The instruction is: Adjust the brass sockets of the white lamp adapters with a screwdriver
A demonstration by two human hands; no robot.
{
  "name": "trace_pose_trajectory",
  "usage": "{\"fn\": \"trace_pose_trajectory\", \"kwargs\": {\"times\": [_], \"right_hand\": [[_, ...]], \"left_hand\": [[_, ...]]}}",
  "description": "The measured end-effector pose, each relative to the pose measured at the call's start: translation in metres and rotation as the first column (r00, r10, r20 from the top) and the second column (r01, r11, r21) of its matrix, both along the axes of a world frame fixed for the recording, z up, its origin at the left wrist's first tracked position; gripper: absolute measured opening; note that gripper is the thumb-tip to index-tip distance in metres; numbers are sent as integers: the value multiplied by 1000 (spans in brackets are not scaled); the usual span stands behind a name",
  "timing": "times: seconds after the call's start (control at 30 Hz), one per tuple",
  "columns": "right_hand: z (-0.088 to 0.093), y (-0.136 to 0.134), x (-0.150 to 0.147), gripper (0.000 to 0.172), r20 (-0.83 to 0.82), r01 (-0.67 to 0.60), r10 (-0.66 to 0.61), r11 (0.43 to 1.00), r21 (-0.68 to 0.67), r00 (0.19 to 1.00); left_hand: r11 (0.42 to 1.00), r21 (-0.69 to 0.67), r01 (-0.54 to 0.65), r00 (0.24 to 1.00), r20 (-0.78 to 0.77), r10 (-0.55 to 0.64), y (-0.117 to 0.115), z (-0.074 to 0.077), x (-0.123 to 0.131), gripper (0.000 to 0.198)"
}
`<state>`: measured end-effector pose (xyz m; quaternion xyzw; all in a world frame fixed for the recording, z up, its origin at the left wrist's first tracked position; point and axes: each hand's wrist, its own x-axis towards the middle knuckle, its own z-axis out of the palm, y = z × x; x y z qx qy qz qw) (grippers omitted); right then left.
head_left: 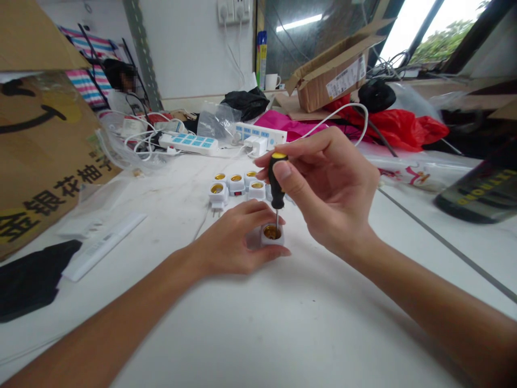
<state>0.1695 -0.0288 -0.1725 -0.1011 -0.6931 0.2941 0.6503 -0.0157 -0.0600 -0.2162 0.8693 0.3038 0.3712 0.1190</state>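
Observation:
On the white table, my left hand (238,237) grips a white lamp socket (273,234) from its left side, thumb in front and fingers behind. The socket stands upright, its brass-coloured threaded inside facing up. My right hand (335,183) pinches the black and yellow handle of a screwdriver (277,180) between thumb and fingers. Its thin metal shaft points straight down into the socket; where the tip rests inside I cannot make out. Just behind my left hand stand several more white lamp sockets (236,184), one with a plug, partly hidden by my hands.
Power strips (189,143) with tangled white cables lie at the back. A large cardboard box (44,156) stands at the left, near a flat white strip (105,245) and black sheet (36,280). A dark bottle (480,188) lies at the right. A person (121,86) is in the background.

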Motion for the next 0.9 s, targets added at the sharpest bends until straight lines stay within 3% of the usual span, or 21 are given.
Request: {"fn": "trace_pose_trajectory", "kwargs": {"times": [0.17, 0.3, 0.4, 0.53, 0.67, 0.77, 0.9], "right_hand": [[0, 5, -1, 30, 35, 104, -105, 994, 14, 994], [-2, 5, 2, 19, 76, 133, -137, 990, 49, 988], [-3, 0, 4, 7, 74, 92, -96, 994, 50, 993], [-3, -5, 4, 12, 62, -25, 25, 1000, 4, 998], [-2, -3, 1, 11, 49, -34, 33, 999, 8, 998], [-2, 2, 0, 15, 41, 25, -26, 999, 19, 999], [-3, 12, 2, 22, -3, 194, -195, 977, 88, 981]], "left_hand": [[1000, -4, 19, 1000, 11, -19, 1, -2, 0, 32], [1000, -16, 23, 1000, 3, -23, 0, -1, 0, 33], [1000, -22, 18, 1000, -4, -18, 0, -1, -1, 34], [1000, -5, 0, 1000, -5, 0, 0, -1, 0, 32], [1000, 0, 9, 1000, 2, -9, 0, 1, 0, 30], [1000, -3, 14, 1000, 2, -14, 0, 1, 0, 31], [999, 16, 35, 999, 15, -35, 1, 0, 0, 30]]}}
